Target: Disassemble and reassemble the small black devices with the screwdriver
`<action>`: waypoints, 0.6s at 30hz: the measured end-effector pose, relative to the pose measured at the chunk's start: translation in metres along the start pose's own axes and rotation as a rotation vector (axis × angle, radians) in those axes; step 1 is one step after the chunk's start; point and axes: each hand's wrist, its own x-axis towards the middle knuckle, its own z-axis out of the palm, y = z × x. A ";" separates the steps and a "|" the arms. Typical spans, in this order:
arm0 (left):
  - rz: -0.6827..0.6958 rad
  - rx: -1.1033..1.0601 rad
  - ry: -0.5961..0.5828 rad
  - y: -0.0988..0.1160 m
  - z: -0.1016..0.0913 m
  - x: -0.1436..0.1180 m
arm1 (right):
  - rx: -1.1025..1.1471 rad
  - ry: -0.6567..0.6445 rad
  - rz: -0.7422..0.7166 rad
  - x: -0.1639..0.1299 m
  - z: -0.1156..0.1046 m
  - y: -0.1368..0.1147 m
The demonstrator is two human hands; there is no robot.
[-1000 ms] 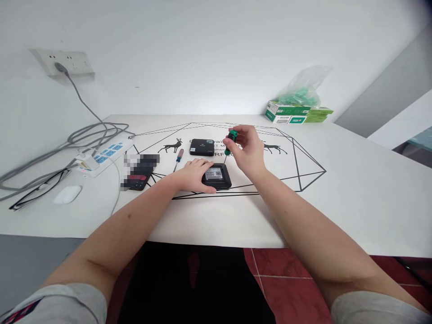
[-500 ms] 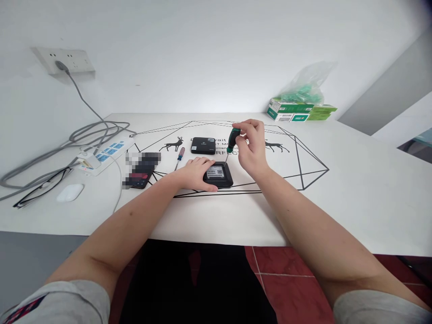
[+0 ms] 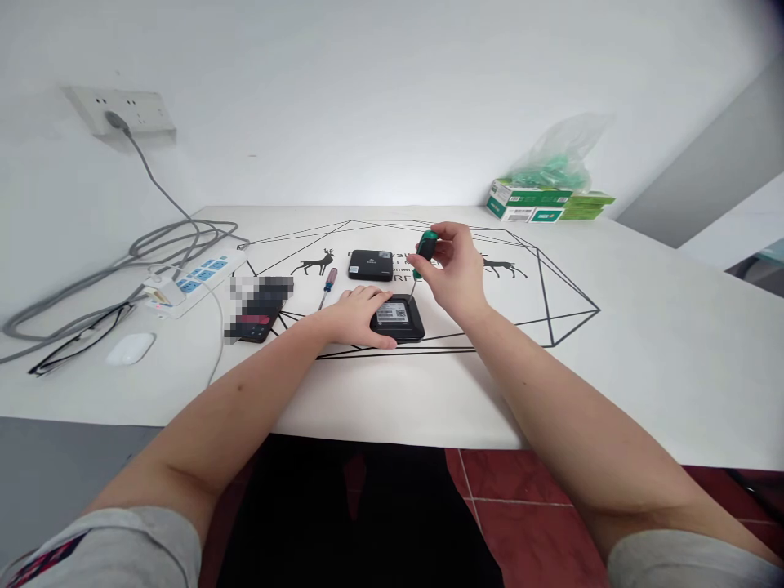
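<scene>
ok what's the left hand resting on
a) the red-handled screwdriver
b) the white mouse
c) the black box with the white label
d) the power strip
c: the left hand lies flat against the black box with the white label, while the right hand holds a green-handled screwdriver over it.
</scene>
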 end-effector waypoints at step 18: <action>0.009 -0.020 0.010 -0.003 0.001 -0.001 | 0.046 0.072 -0.043 0.001 -0.001 0.006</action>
